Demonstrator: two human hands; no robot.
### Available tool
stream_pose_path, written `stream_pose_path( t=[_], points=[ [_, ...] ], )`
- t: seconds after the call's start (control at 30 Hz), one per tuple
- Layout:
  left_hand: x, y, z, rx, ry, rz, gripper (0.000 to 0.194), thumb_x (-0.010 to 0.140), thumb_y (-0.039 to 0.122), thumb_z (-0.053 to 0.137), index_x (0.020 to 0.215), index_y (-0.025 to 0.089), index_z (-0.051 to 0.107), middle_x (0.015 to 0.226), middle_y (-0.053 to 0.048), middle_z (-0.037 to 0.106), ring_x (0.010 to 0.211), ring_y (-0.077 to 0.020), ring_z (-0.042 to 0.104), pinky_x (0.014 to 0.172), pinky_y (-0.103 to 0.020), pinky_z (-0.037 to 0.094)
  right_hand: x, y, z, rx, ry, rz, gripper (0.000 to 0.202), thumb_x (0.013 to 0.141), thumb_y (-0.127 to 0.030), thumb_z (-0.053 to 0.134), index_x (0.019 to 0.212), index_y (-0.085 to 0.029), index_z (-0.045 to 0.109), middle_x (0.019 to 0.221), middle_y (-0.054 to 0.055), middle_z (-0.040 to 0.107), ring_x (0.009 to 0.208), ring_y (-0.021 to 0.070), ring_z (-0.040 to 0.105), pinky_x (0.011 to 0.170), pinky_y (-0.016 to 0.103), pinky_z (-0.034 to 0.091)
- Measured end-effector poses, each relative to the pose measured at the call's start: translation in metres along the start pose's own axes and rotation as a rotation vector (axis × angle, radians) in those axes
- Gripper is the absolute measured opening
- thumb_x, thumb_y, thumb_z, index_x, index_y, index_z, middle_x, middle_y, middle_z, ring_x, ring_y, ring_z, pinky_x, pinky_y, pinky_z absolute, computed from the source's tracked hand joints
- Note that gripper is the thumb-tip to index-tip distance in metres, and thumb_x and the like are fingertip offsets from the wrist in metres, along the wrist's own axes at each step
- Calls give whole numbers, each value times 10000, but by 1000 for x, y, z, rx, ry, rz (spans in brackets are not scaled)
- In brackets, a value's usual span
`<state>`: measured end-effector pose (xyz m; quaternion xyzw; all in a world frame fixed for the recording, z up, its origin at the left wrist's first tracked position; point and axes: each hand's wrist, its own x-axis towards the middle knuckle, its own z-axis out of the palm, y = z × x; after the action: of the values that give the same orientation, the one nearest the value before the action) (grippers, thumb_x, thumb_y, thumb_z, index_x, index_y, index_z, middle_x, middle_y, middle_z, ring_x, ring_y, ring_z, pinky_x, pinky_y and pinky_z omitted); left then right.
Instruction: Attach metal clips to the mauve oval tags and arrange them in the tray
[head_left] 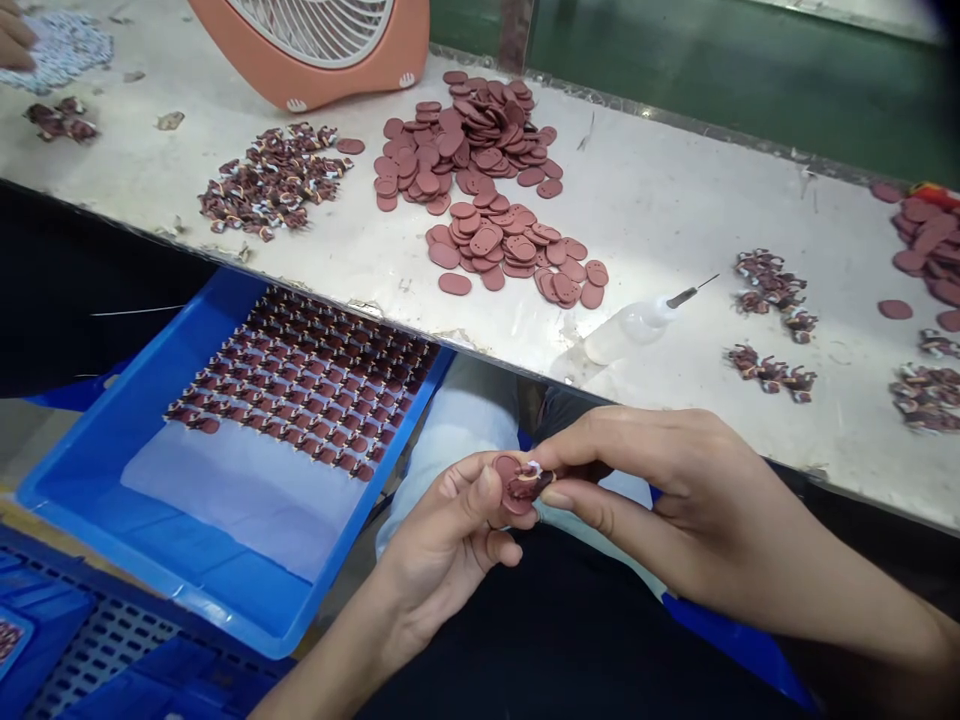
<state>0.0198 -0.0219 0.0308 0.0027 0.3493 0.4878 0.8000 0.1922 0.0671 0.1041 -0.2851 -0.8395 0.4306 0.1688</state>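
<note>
My left hand [457, 530] pinches a reddish-brown oval base [507, 470] between thumb and fingers, above my lap. Against that base, my right hand [652, 490] grips a small brown figurine [531, 482] with white and yellowish details between thumb and forefinger. The figurine touches the base; whether it is fixed there I cannot tell. On the table beyond my hands lies a clear glue bottle [630, 328] with a needle tip pointing right. Loose oval bases [517, 240] are heaped behind it. Small groups of loose figurines [771, 368] lie to the right.
A blue tray [300, 620] at lower left holds rows of figurines on bases [300, 385] over a white sheet. An orange fan [315, 80] stands at the back. More figurines [274, 180] are piled left of the bases. Another person's hand [15, 40] shows at upper left.
</note>
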Motion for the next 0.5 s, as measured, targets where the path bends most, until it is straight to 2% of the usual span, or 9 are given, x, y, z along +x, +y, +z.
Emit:
stream_pose_path(
  t=[0.3, 0.5],
  points=[
    [-1, 0, 4, -46, -2, 31, 223, 737, 371, 840, 805, 171, 771, 736, 7, 702, 649, -68, 652, 504, -91, 525, 1, -2, 4, -27, 28, -8, 106, 945, -160, 612, 1008, -217, 676, 877, -19, 753, 758, 113, 702, 703, 209, 550],
    [-2, -1, 5, -80, 23, 23, 212, 722, 354, 852, 790, 170, 771, 752, 4, 722, 644, -66, 664, 494, -82, 518, 1, 0, 2, -4, -5, 23, 130, 938, -136, 612, 1008, -222, 679, 900, -23, 750, 784, 102, 696, 710, 189, 536]
  ],
)
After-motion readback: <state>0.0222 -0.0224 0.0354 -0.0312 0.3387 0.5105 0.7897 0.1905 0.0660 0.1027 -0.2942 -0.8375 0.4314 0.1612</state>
